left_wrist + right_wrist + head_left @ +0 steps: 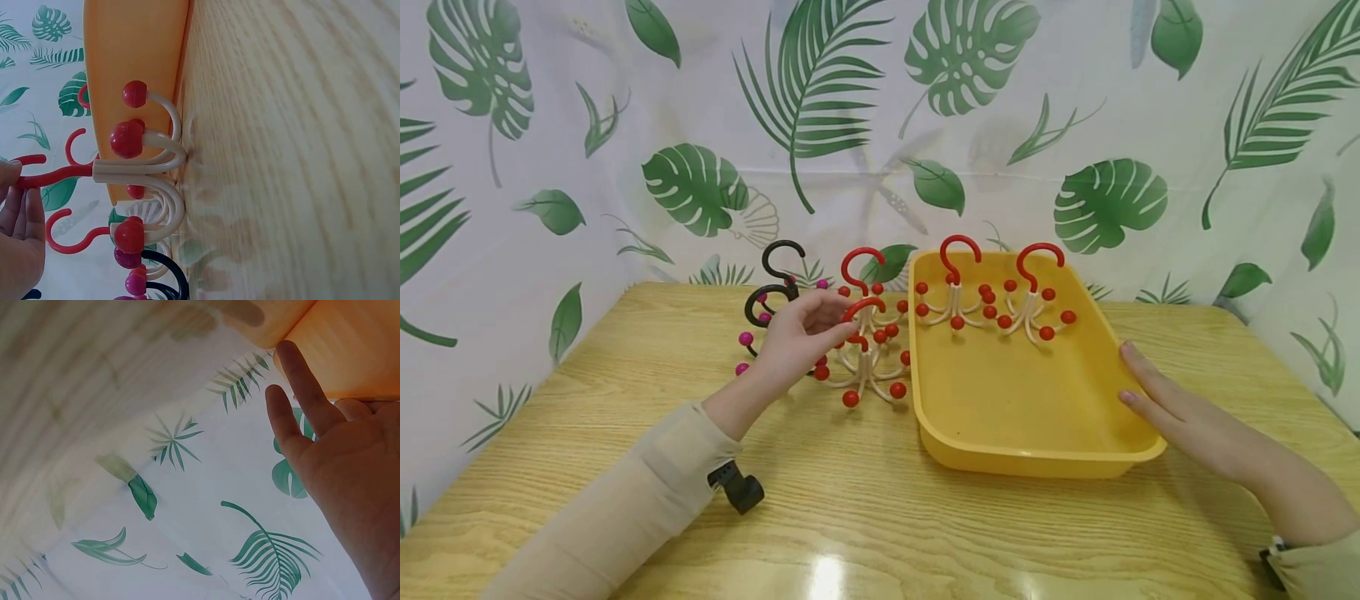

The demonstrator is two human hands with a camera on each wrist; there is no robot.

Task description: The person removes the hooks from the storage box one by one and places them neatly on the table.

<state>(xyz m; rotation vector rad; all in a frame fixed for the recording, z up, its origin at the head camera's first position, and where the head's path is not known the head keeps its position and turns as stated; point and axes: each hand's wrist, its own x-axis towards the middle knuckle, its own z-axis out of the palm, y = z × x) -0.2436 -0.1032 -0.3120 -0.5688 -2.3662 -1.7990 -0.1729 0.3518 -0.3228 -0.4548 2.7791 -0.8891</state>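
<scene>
Sleeve (617,500) foremost, left grip (793,337) pinches a hanger (865,365) by its hook (863,302), right grip (1198,425), straight-fingered, seemingly steadying the tray (1022,455).

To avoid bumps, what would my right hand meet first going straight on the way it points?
Most likely the right side of the yellow tray; your right hand seems to touch it, though exact contact is unclear.

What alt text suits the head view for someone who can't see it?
A left hand pinches a red-hooked hanger at a wood-grain table, beside a yellow tray containing two similar hangers; the right hand touches the tray's side.
</scene>
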